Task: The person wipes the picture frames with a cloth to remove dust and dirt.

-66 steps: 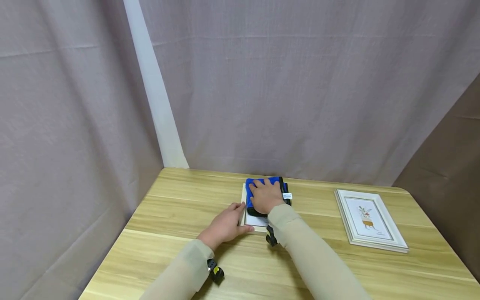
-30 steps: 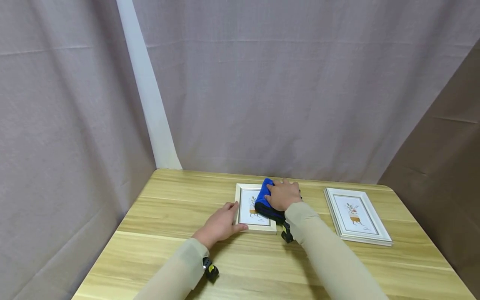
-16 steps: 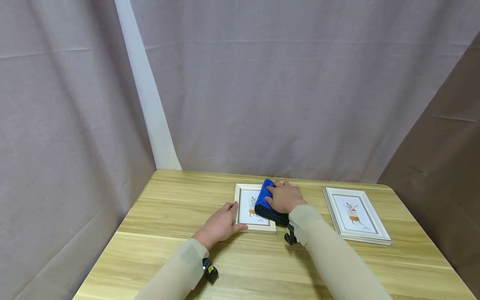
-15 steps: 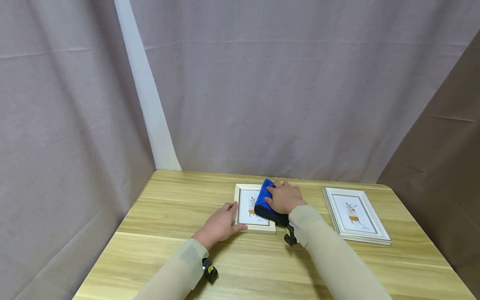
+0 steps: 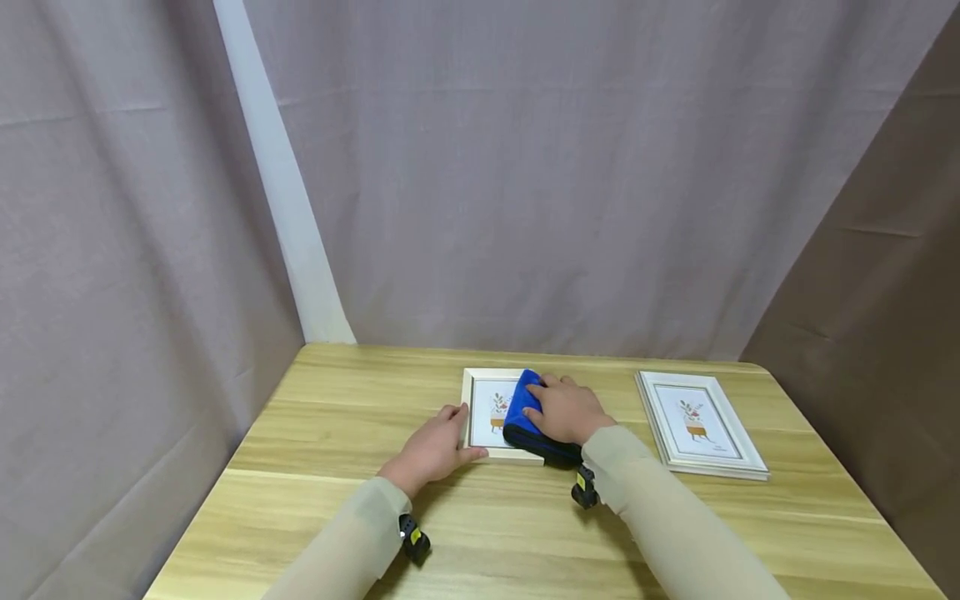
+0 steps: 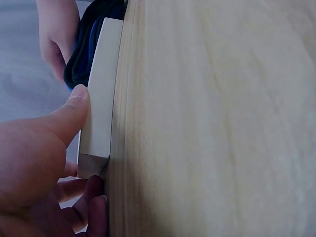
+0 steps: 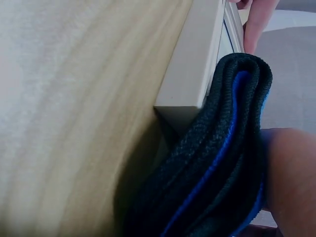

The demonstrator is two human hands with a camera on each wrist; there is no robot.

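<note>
A cream picture frame [image 5: 467,392] with a potted-flower print lies face up on the table. My left hand [image 5: 427,450] pinches its near left corner; the left wrist view shows the thumb on the frame's edge [image 6: 101,94] and fingers curled at the corner. Over the frame's right side lies a folded blue cloth with black trim [image 5: 521,412], hiding part of the print. My right hand [image 5: 566,408] grips the cloth from above, fingers bent over it. In the right wrist view the thick folded cloth [image 7: 212,163] hangs past the frame's near right corner [image 7: 190,59].
A white picture frame [image 5: 693,421] with a similar print lies to the right, apparently stacked on another. Grey curtains [image 5: 525,167] hang behind the wooden table [image 5: 330,433] and along its left side. A brown cloth panel [image 5: 862,333] hangs at the right.
The right hand and cloth have moved right across the frame, uncovering its left part, then slightly nearer. The left hand keeps its hold on the corner. The view has turned a little right.
</note>
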